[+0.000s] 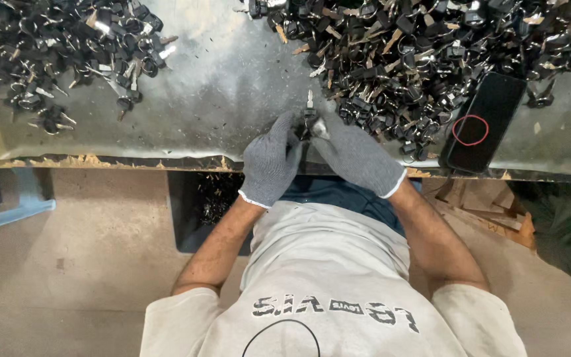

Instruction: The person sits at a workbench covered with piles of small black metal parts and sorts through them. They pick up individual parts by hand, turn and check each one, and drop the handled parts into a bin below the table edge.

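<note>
At the bench's near edge, the gloved left hand and right hand pinch one black-headed key between their fingertips, beside the big key heap.

A big grey metal table fills the top, shiny in the middle where light hits it. Its front edge is worn and rusty. Below is a dusty tan floor. A pale blue stool sits at the left.

Grey knitted cloth gloves, dull scuffed metal tabletop, shiny metal keys with black plastic heads, glossy black phone
</note>
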Tool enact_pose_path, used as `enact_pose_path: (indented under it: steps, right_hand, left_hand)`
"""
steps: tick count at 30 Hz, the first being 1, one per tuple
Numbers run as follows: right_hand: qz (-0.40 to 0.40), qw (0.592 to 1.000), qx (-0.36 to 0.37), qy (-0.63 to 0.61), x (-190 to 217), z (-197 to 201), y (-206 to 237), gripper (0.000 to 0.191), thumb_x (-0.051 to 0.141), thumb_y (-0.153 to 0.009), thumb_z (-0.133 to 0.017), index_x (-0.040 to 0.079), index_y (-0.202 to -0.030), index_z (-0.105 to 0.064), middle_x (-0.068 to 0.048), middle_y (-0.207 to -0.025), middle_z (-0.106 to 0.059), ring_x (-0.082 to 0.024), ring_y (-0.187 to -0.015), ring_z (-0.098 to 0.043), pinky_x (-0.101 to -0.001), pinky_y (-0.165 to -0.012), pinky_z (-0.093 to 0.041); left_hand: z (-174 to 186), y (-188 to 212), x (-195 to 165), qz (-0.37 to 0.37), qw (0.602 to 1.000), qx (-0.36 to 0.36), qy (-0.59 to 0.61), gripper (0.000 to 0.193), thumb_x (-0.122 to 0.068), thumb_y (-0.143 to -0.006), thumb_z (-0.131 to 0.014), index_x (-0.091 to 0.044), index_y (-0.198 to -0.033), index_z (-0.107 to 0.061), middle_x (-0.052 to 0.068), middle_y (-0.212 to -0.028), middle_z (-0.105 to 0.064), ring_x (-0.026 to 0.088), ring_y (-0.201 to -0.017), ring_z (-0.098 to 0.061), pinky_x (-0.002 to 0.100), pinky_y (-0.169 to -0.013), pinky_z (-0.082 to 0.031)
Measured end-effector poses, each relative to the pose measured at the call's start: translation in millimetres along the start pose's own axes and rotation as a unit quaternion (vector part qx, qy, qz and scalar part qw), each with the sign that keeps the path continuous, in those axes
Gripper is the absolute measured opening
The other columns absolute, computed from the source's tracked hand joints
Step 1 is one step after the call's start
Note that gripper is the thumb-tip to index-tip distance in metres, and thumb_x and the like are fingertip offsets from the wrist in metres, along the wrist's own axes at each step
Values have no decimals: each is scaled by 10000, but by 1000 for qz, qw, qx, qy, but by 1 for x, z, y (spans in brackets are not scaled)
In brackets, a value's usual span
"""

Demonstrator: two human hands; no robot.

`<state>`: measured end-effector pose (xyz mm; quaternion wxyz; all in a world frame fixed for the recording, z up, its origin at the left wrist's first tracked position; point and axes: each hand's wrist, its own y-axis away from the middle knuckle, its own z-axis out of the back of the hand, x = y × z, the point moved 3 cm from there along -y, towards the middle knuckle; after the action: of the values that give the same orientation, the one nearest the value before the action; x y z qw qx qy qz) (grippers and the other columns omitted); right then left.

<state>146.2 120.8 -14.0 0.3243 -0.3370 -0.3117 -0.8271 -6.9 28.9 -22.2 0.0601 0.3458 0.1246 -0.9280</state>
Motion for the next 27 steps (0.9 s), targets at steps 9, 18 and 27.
enact_pose_path:
  steps: [9,18,27]
  right_hand:
    - [-26,930,-133,341,9,-44,26,217,236,-969,-614,38,-1055,-597,-207,-857,-723,-324,-589,-714,-446,-460,-550]
    - [-51,999,-4,-7,4,0,1,580,274,-1010,-580,-31,-1469,-399,-283,-832,-685,-496,-770,-679,-568,-654,-515]
    - [1,957,-96,273,2,-29,33,239,262,-973,-640,37,-1020,-576,-225,-1060,-700,-358,-589,-698,-467,-450,-542]
  left_hand:
    - [-2,4,-5,-52,998,29,-4,389,-33,-829,-673,-82,-1214,-642,120,-966,-645,343,-833,-645,452,-756,-520]
    - [1,1,-4,-35,999,-27,-2,400,-59,-872,-681,-46,-1266,-614,103,-998,-673,326,-821,-671,440,-737,-533]
    - [-2,9,-8,-26,996,-11,-84,159,-142,-870,-735,-109,-985,-629,104,-864,-635,331,-733,-646,459,-654,-500]
